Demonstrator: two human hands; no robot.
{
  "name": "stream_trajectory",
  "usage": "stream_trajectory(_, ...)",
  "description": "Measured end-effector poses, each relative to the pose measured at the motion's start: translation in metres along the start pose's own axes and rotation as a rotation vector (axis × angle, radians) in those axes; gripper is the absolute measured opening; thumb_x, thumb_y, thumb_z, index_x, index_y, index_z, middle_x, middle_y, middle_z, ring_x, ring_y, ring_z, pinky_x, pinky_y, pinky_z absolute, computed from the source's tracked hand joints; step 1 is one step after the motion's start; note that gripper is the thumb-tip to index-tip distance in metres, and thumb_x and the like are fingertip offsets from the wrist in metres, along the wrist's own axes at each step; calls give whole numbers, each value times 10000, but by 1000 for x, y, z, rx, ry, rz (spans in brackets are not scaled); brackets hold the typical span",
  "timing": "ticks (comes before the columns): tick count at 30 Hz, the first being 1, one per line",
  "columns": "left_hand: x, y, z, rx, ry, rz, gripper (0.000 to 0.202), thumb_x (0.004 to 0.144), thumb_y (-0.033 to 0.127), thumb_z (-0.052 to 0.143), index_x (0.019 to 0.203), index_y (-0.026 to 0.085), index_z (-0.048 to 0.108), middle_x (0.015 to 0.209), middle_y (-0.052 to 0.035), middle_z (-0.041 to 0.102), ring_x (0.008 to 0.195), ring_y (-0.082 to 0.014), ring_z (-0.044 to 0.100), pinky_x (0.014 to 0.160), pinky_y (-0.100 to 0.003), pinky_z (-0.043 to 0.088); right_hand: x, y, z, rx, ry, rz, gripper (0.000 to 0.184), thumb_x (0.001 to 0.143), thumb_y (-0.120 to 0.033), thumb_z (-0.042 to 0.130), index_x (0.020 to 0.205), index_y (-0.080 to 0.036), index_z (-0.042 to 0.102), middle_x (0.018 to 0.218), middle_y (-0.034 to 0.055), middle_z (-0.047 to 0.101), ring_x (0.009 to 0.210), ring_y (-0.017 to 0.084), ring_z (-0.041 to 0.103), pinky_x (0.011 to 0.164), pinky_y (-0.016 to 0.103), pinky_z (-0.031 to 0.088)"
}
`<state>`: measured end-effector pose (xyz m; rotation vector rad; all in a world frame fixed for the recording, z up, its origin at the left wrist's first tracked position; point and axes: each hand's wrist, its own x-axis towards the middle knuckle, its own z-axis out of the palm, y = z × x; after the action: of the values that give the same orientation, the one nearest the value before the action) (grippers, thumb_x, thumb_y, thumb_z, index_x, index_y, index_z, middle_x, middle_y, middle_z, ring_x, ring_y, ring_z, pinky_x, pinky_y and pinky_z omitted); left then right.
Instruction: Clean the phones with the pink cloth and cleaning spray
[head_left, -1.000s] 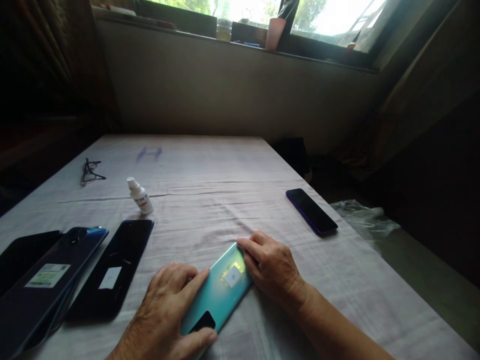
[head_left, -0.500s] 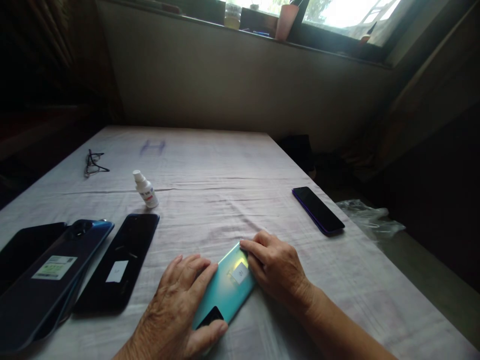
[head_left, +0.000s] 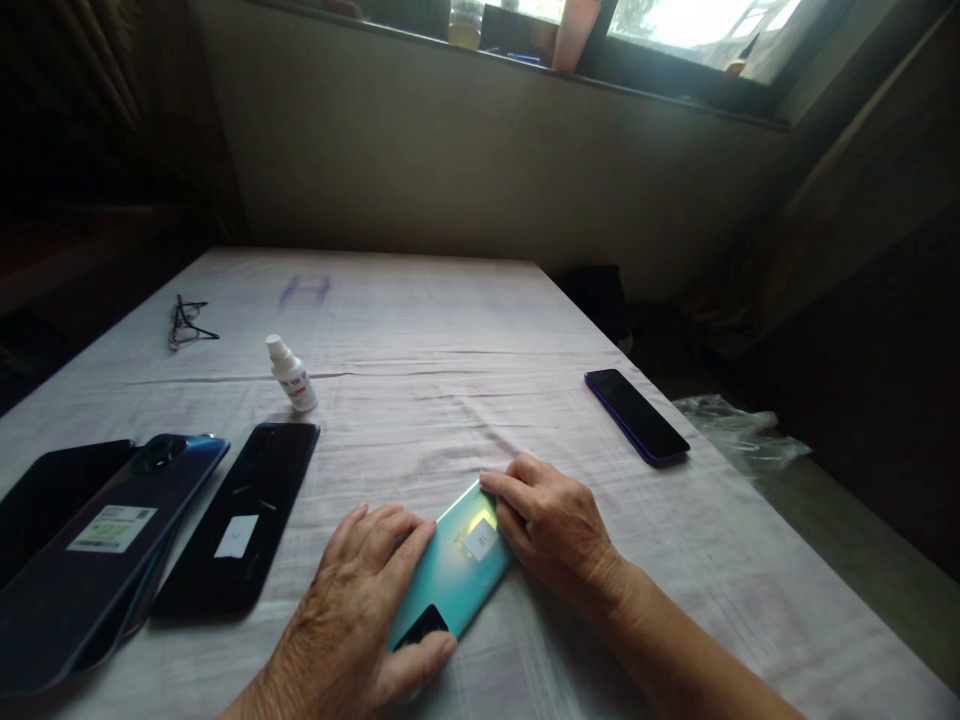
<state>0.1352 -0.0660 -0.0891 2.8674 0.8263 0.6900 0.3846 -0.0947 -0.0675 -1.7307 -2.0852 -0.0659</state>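
A turquoise smartphone back cover or phone (head_left: 442, 578) lies on the pale cloth with a small white sticker (head_left: 481, 540) and a black camera patch at its near end. My left hand (head_left: 367, 600) grips its near left part, thumb across the near end and fingers along the left edge. At the far right corner my right hand (head_left: 551, 525) pinches the edge, fingers curled. To the left lie a black phone (head_left: 262, 480) with a blank-looking label and a stack topped by a dark blue phone (head_left: 82, 590) with a printed label.
A white bottle (head_left: 294, 375) stands beyond the phones, with folded glasses (head_left: 187, 322) farther back. A purple-edged phone (head_left: 637, 418) lies near the right edge of the cloth-covered surface (head_left: 420, 320). Past that edge is clear plastic wrap (head_left: 742, 435).
Both hands keep their hold on the turquoise phone, which stays in place. The whole view has shifted very slightly.
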Motion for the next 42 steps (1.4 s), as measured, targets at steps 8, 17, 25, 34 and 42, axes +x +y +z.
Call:
stream_trajectory(8, -2, 0, 0, 25, -30, -1, 727, 775, 441, 752, 1402, 189, 485, 1295, -103, 631, 1235, -319, 560, 1157, -495, 321, -11, -3, -5, 41, -2, -44, 262, 872, -119, 540, 1030, -223, 721, 850, 28, 646, 740, 164, 605, 681, 252, 428)
stream_trajectory(17, 1, 0, -2, -11, -28, -17, 694, 758, 429, 757, 1366, 204, 511, 1274, -100, 638, 1194, -327, 590, 1130, -519, 367, -10, 3, -9, 16, -8, 28, 257, 871, -116, 542, 997, -232, 733, 858, 28, 658, 735, 167, 611, 671, 258, 424)
stream_trajectory(25, 1, 1, -2, -15, -37, -31, 711, 760, 433, 759, 1384, 221, 491, 1282, -103, 645, 1198, -330, 595, 1128, -526, 374, -11, 1, -11, 43, -41, -27, 253, 866, -121, 542, 986, -242, 728, 844, 22, 651, 722, 157, 603, 657, 248, 420)
stream_trajectory(34, -2, 0, -1, -33, -58, -27, 834, 699, 515, 797, 1404, 191, 490, 1319, -120, 617, 1227, -345, 561, 1159, -539, 334, -12, 9, -20, 53, -97, -74, 264, 863, -114, 549, 1005, -239, 733, 838, 22, 651, 720, 155, 602, 669, 244, 418)
stream_trajectory(42, -1, 3, -1, -26, -52, -36, 815, 695, 452, 785, 1406, 206, 471, 1318, -116, 621, 1226, -339, 568, 1164, -534, 333, -8, 1, -10, 55, -65, -75, 249, 880, -123, 537, 1004, -229, 725, 867, 34, 656, 740, 162, 597, 673, 251, 420)
